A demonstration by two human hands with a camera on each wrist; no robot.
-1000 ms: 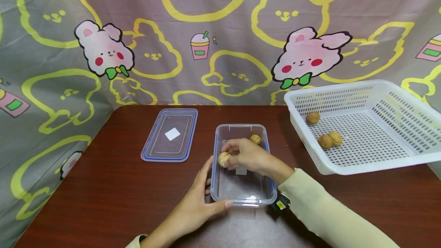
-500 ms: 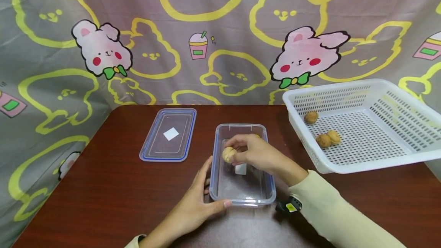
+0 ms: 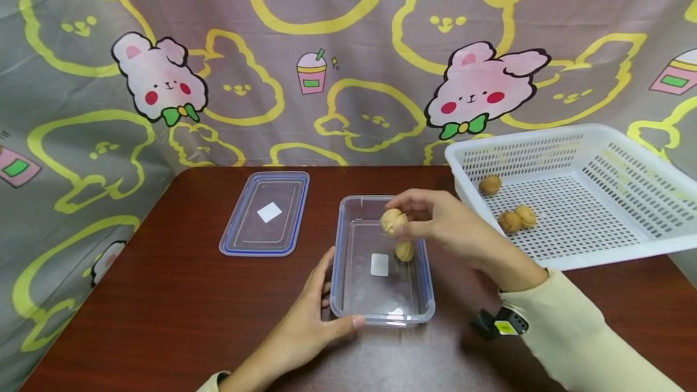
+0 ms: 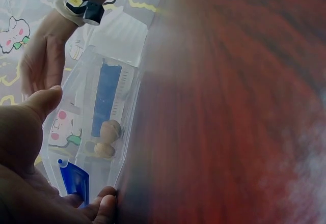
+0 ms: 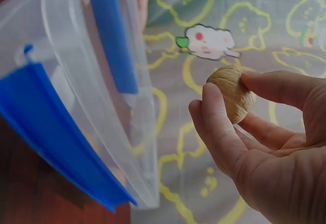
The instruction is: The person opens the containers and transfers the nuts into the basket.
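In the head view my right hand [image 3: 446,222] pinches a walnut [image 3: 393,221] above the right side of a clear plastic food container [image 3: 339,271]. The right wrist view shows this walnut [image 5: 232,92] between thumb and fingertips, beside the container's clear wall with blue clips [image 5: 56,137]. Another walnut [image 3: 405,251] lies inside the container along its right wall. My left hand [image 3: 310,313] grips the container's near left corner, the thumb on the front rim and the fingers along the left side, partly hidden behind it.
A white perforated basket [image 3: 604,259] with walnuts [image 3: 510,222] in it stands at the right. The container's clear lid [image 3: 267,213], with a blue seal, lies on the dark red table [image 3: 163,295] at the left. A patterned cloth [image 3: 370,47] hangs behind.
My right hand has moved right, from inside the container to over its right rim, still pinching the walnut. The walnut inside shows nearer the front than before. My left hand has stayed put.
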